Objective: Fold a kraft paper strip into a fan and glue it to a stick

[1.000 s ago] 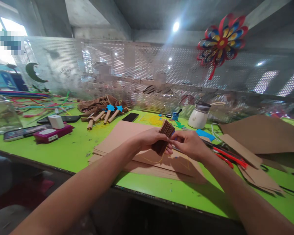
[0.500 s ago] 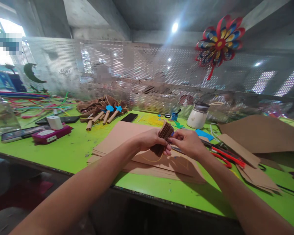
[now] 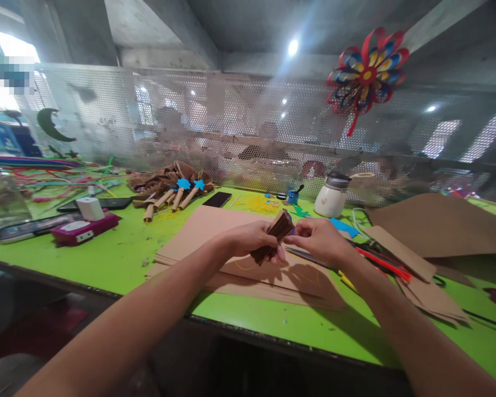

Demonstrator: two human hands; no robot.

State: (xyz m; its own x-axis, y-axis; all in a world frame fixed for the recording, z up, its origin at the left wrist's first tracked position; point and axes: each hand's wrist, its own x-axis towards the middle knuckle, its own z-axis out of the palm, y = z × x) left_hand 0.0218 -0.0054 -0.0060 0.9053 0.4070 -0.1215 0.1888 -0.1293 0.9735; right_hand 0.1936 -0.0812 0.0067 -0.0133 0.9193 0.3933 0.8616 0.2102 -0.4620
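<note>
My left hand (image 3: 252, 238) is closed around a pleated bundle of brown paper (image 3: 281, 225), its folds pressed together and tilted up to the right. My right hand (image 3: 320, 237) is just right of the bundle, thumb and forefinger pinched at its edge; what lies between them is too small to make out. A small blue-purple spot shows between the bundle and those fingertips. Thin yellow thread (image 3: 308, 270) hangs faintly below the hands. Beneath both hands lies a stack of light brown paper sheets (image 3: 198, 231).
Brown paper fans with blue stars (image 3: 184, 184) lie at the back left. A purple power strip (image 3: 85, 227), phones and a glass jar stand left. Red-handled scissors (image 3: 386, 263), paper strips, a white bottle (image 3: 331, 197) and a large brown sheet (image 3: 442, 223) lie right.
The pleated paper has tilted further to the right in my left hand, and its folds look narrower. The yellow loop below it shows less. My right hand stays pinched close by.
</note>
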